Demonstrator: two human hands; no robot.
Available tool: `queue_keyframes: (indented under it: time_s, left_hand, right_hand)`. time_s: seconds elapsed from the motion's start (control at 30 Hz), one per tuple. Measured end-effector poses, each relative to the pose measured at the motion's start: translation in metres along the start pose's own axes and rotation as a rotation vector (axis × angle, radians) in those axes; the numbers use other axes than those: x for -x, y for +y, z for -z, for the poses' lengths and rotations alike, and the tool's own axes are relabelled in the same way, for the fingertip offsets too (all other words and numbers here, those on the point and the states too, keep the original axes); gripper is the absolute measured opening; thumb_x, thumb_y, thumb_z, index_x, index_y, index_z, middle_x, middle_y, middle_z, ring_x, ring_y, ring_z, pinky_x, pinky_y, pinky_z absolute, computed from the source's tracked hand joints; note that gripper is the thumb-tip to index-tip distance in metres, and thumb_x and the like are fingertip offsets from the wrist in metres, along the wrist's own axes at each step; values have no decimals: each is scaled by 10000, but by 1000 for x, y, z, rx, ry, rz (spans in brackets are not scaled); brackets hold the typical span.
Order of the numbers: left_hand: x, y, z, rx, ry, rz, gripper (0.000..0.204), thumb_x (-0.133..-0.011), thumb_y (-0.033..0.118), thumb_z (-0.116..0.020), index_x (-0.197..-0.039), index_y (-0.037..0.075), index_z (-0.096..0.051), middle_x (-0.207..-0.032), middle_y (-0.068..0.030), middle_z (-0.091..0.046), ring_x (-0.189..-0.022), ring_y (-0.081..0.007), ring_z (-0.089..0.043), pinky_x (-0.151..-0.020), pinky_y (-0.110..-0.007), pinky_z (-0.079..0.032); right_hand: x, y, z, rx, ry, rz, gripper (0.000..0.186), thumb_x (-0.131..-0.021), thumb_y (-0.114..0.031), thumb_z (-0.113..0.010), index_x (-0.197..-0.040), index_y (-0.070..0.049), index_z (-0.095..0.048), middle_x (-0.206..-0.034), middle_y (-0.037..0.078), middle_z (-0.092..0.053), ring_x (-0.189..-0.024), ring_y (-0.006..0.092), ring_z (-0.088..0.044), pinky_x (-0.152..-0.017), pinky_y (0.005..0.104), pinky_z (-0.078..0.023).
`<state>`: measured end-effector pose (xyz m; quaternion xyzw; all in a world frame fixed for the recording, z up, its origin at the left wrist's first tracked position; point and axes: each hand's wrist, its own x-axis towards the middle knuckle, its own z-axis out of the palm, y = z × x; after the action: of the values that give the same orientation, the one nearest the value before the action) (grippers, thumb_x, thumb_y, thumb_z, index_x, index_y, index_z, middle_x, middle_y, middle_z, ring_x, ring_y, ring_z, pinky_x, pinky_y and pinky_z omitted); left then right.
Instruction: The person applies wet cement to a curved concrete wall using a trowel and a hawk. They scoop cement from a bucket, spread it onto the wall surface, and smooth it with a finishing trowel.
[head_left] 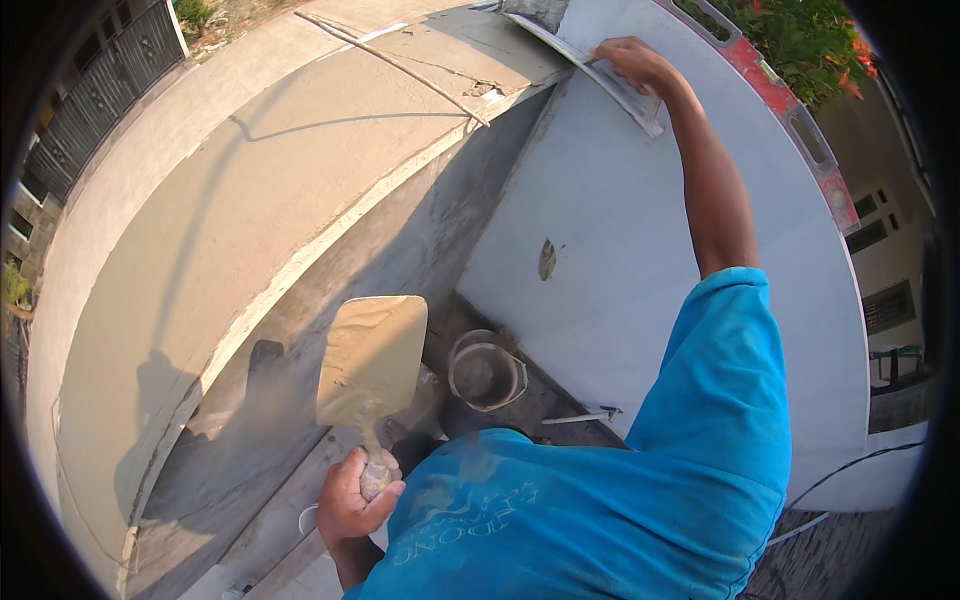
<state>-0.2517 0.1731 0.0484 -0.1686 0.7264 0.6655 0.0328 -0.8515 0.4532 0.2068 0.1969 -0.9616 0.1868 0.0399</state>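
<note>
My left hand [350, 500] is wrapped round the handle of a wide, flat-bladed trowel [372, 345], held low in front of my body. Its squarish blade is coated with wet-looking tan mortar and points away from me. At full reach to the far right, my right hand [635, 65] grips a long, thin plastering float [625, 98]. The float lies at the far upper edge of the white panel [620, 230], near its corner with the smooth plastered ledge [250, 200]. Exactly how the float's underside meets the surface is hidden.
A thin wooden stick [400, 70] lies across the ledge, beside a crack and loose bits. Below stands a mortar-stained bucket [485, 375]. A red spirit level [800, 130] runs along the white panel's right edge. Leafy plants [790, 45] grow beyond, and a dark gate [110, 80] stands far left.
</note>
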Motion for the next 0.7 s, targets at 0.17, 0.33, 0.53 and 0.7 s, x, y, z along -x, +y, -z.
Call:
queue_keyframes:
  time_s: [0.17, 0.33, 0.53, 0.7]
  left_hand:
    - [5, 1, 0, -17, 25, 7, 287, -750, 134, -756, -981, 18, -631, -773, -102, -699, -664, -202, -663, -664, -324, -530]
    - [4, -16, 0, 49, 9, -29, 310, -775, 145, -736, -1017, 13, -594, -748, -71, -659, -608, -142, -611, -598, -287, -495]
    - [-2, -4, -1, 21, -1, 1, 310, -762, 167, -750, -999, 20, -614, -765, -97, -679, -651, -190, -648, -646, -315, -516]
    - [-1, -2, 0, 3, 6, -11, 322, -759, 186, -756, -998, 20, -619, -767, -96, -680, -655, -194, -650, -649, -316, -517]
  right_hand:
    - [10, -20, 8, -41, -132, -47, 488, -889, -453, -589, -1215, -128, -750, -786, 112, -593, -452, 184, -439, -475, 391, -391]
    - [7, -27, 9, -49, -193, -13, 546, -869, -496, -594, -1237, -123, -744, -776, 113, -577, -447, 168, -423, -463, 371, -375]
    - [3, -25, 21, -110, -147, -58, 557, -877, -483, -613, -1267, -101, -725, -777, 108, -562, -451, 174, -430, -480, 385, -398]
    - [-8, -29, 8, -78, -155, -81, 566, -878, -481, -617, -1287, -104, -718, -803, 109, -554, -524, 173, -434, -504, 406, -405]
